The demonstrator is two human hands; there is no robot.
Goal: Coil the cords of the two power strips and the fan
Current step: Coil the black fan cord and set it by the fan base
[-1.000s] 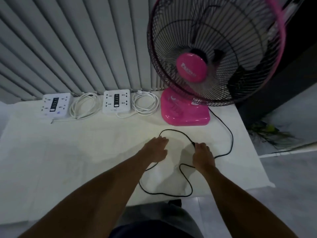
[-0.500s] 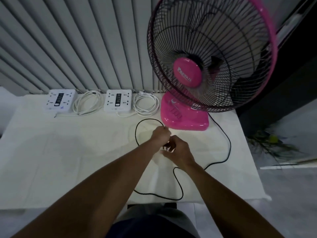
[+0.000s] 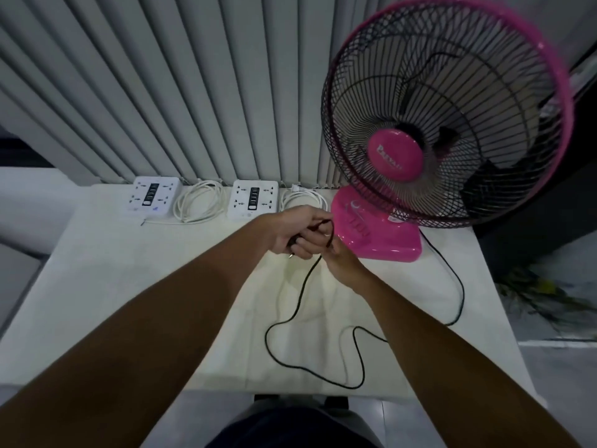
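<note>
Hands [image 3: 310,236] now raised, black fan cord [image 3: 300,295] gathered between them.

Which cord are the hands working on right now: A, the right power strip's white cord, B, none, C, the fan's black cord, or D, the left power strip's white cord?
C: both the left hand and right hand grip the black cord trailing from the pink fan.

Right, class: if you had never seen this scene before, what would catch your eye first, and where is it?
The big pink fan stands at the table's far right. In front of its base, the left hand and right hand meet, gathering its black cord, which trails loose toward the near edge. Two white power strips lie along the back, cords coiled.
</note>
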